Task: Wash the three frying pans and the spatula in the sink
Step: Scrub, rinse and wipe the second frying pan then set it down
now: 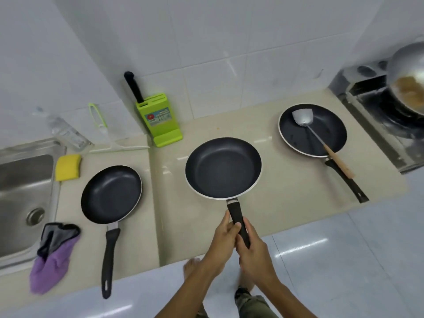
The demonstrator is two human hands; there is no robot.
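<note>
Holding middle frying pan (pixel 222 168) by its handle with left hand (pixel 221 237) and right hand (pixel 254 251) both curled round it, over table (pixel 275 187) between the other two; keep level, lift clear of left pan (pixel 111 193), carry to sink (pixel 23 180)

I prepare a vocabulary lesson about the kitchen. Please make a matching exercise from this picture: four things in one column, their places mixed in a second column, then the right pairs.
Things
1. middle frying pan
2. spatula
3. knife block
4. purple cloth

Places
a. standing against the wall
b. held by its handle in the left hand and right hand
c. hanging over the front edge of the counter
d. lying in the right frying pan

Pairs: 1-b, 2-d, 3-a, 4-c
</note>
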